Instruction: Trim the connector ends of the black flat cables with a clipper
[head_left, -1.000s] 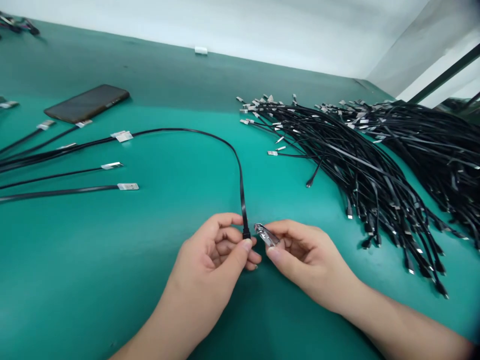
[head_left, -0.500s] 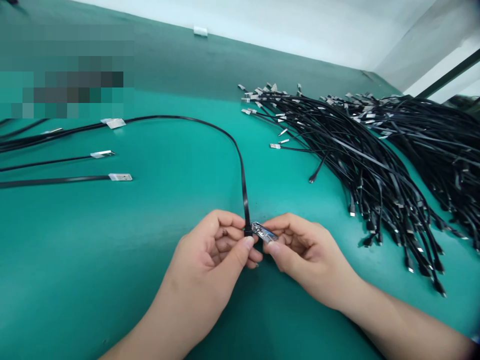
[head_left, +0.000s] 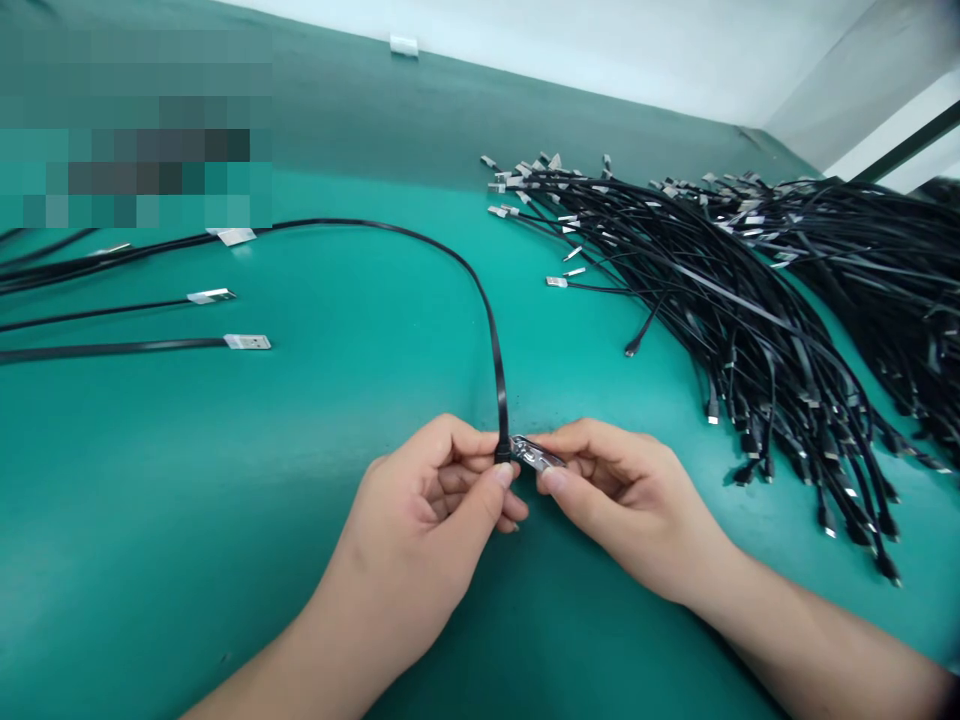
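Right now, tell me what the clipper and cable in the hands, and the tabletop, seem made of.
Clipper: probably polished metal, silvery with sharp bright highlights.
Cable: black, lightly glossy, likely a plastic or rubber jacket, judging by its smooth bend and the sheen along it.
Tabletop: smooth green with a soft sheen, perhaps a rubber or vinyl covering; painted board is possible.
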